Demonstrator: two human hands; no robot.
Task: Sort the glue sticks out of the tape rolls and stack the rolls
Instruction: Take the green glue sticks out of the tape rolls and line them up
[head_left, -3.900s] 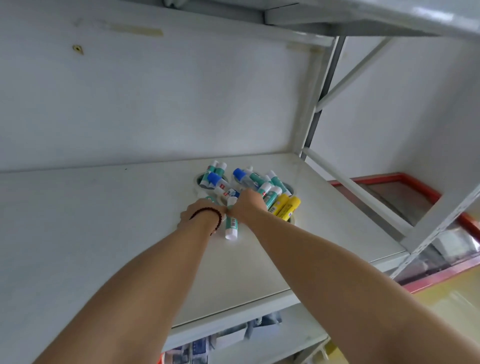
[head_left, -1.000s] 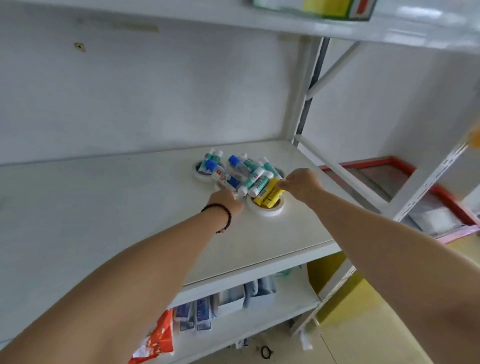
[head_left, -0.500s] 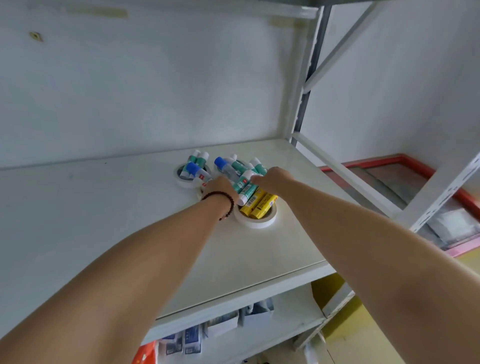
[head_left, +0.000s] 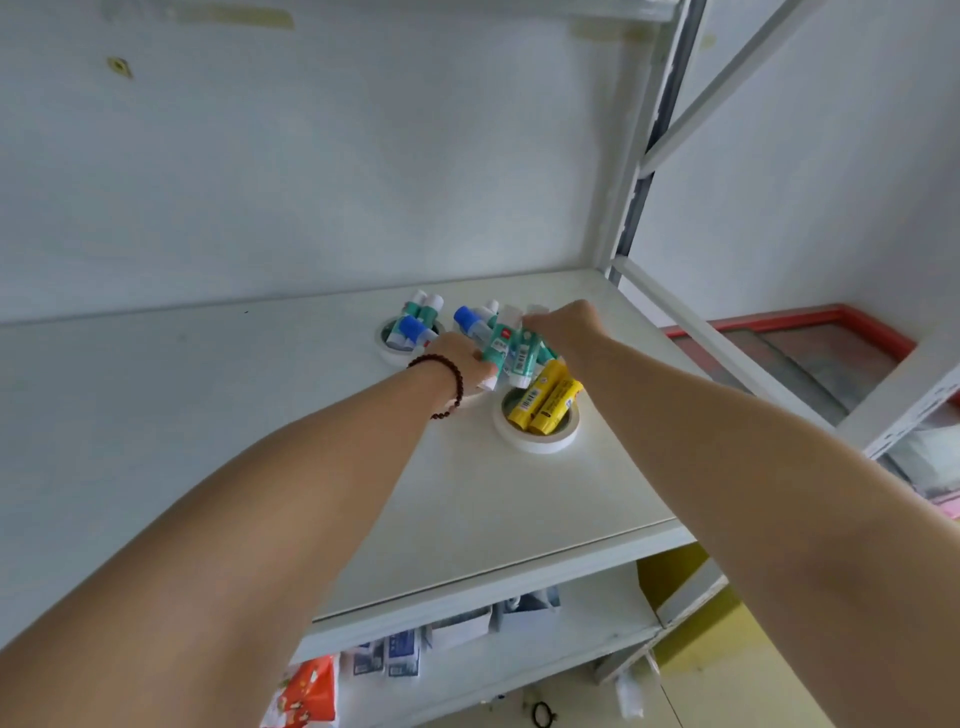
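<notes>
Several glue sticks lie in and across white tape rolls on the white shelf (head_left: 208, 415). My left hand (head_left: 460, 364), with a bead bracelet on the wrist, grips the lower ends of a bunch of green glue sticks (head_left: 506, 353). My right hand (head_left: 566, 327) pinches the same bunch at its white caps. Two yellow glue sticks (head_left: 545, 400) lean inside the nearest tape roll (head_left: 535, 444). Blue-capped sticks (head_left: 413, 327) rest in the far left tape roll (head_left: 384, 356). A third roll is mostly hidden under my left hand.
The shelf's metal upright (head_left: 639, 182) and a diagonal brace (head_left: 727, 364) stand right of the pile. A lower shelf (head_left: 519, 654) holds small packets. A red-framed case (head_left: 831, 343) lies beyond the rack on the right.
My right hand has moved left from the near roll's rim onto the green sticks. Both hands now hold that bunch, which is tilted up off the middle roll.
</notes>
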